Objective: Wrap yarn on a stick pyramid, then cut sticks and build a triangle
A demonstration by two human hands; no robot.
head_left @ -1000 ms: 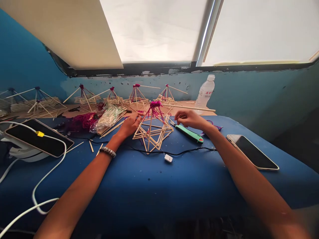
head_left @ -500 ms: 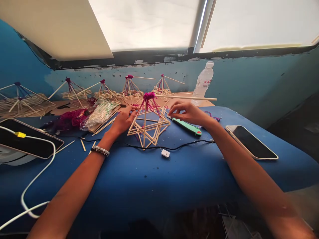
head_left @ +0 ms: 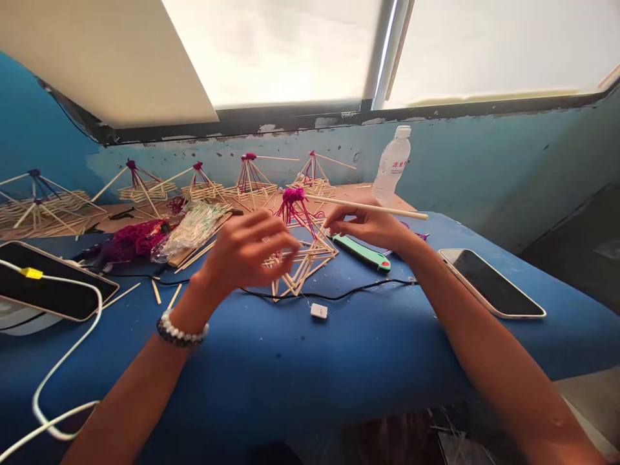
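Note:
A stick model (head_left: 310, 258) of thin wooden sticks stands on the blue table, its star-shaped frame below a bunch of magenta yarn (head_left: 293, 196). One long stick (head_left: 368, 206) juts from the yarn to the right. My left hand (head_left: 254, 248) is raised before the model's left side, fingers apart and somewhat blurred, hiding part of the frame. Behind the model's right side, my right hand (head_left: 356, 223) has thumb and fingertips pinched together; what lies between them is too small to make out. A green-handled utility knife (head_left: 363, 253) lies just below that hand.
Several similar stick models (head_left: 249, 181) line the wall. At left are magenta yarn (head_left: 138, 237), a plastic bag of sticks (head_left: 191, 232) and a phone (head_left: 53, 281) with a white cable. Another phone (head_left: 491, 283) and a water bottle (head_left: 391, 165) are at right. A black cord (head_left: 349, 294) crosses the table.
My left hand has lifted away from the model's far left side and come nearer, in front of it. The right hand stays pinched in nearly the same place. The view has shifted slightly.

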